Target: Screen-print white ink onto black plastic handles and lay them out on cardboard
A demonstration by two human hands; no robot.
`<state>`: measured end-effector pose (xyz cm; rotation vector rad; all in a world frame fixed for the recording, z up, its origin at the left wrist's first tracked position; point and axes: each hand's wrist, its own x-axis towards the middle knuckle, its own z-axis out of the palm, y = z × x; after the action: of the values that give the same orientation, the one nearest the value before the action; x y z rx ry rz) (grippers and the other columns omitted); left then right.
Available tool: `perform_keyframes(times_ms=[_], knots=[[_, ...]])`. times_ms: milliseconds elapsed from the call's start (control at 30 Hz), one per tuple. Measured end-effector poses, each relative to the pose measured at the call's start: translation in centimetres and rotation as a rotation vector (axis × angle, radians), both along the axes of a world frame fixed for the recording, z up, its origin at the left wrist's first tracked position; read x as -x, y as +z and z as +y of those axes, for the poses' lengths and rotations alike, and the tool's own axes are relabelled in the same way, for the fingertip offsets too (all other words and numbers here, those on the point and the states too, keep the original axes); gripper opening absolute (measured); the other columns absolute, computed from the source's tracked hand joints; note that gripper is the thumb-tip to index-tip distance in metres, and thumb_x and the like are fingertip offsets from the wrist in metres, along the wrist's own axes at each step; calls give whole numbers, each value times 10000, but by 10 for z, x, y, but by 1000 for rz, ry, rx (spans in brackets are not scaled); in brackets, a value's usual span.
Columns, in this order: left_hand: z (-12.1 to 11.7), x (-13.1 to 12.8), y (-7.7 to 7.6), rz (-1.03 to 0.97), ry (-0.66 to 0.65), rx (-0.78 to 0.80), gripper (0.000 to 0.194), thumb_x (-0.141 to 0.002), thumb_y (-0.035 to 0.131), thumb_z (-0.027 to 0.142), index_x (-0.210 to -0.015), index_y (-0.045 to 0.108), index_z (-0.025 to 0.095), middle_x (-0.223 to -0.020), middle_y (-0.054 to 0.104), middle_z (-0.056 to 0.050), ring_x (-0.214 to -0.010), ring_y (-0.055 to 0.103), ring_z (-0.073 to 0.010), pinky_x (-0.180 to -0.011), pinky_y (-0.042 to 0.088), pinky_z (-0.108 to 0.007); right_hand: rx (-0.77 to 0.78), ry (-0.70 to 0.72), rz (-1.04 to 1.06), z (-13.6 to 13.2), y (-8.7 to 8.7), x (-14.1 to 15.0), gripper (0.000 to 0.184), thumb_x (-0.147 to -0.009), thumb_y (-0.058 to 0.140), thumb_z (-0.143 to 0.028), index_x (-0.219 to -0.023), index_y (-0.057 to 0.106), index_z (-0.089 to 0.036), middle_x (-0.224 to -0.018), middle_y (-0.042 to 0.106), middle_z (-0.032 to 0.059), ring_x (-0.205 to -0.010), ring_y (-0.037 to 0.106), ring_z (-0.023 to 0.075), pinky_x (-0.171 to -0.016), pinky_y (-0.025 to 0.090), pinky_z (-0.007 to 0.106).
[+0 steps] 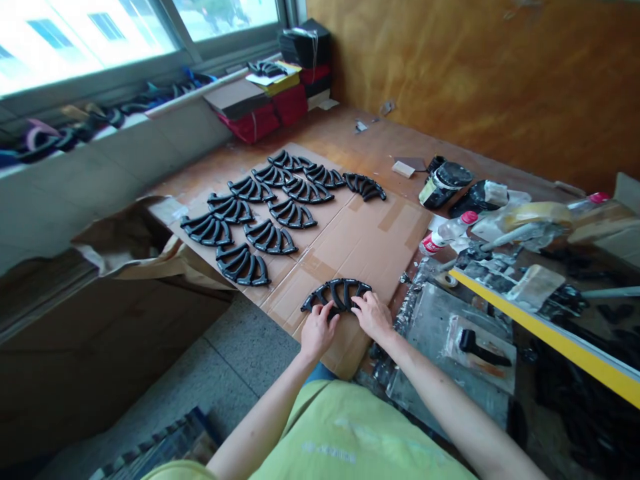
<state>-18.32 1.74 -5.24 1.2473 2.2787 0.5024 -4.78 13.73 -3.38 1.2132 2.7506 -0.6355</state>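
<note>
A black, fan-shaped row of curved pieces (345,288) lies on the near part of a flattened cardboard sheet (373,237), its arched side facing away from me. My left hand (319,329) has its fingers closed on the near left part of this row. At the right end, the bent fingers of my right hand (373,315) grip it too. Parts of its lower edge are hidden behind my fingers. Farther off on the cardboard, several similar black fan-shaped rows (271,237) lie in loose lines.
To the right stand a black jar (445,185), a plastic bottle with a red cap (450,232) and a yellow-edged shelf (545,333). A black curved piece (484,348) lies on a smeared board. Red bundles (250,120) sit by the window.
</note>
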Motion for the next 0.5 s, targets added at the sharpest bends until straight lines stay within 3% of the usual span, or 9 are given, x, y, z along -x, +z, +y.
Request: perform_keyframes(times_ms=[133,267,367,500], knots=[[2,9,4,-83,34,7,462,-952,365,408,-1348,488,204,-1241,576,-112,-1063,616,-201,-912,478,-314,-65,85,18,-25,3,18,481,-882,549,-384,-1345,510,-259,-1363,471,134,-1266,378,312,-1016,354,457],[7,15,8,-94,-49,43,396,-965,319,294,-1268,564,220,-1308,568,-93,-1178,563,-203,-933,475,-307,-7,46,-79,-46,-13,44,471,-914,454,-293,-1381,478,-236,-1486,376,113,-1327,305,389,-1044,266,599],[9,16,9,-58,-83,61,387,-961,336,292,-1256,574,215,-1269,599,-91,-1120,602,-199,-912,489,-302,27,-27,-99,-49,-20,54,422,-939,349,-224,-1304,560,-224,-1451,442,83,-1335,312,378,-1063,242,587],[28,20,12,43,-127,-35,426,-978,290,340,-1264,559,176,-1144,645,-109,-981,640,-193,-874,500,-324,35,-153,-48,-30,-13,61,387,-947,350,-241,-1245,596,-260,-1423,480,44,-1343,318,332,-1079,242,524]])
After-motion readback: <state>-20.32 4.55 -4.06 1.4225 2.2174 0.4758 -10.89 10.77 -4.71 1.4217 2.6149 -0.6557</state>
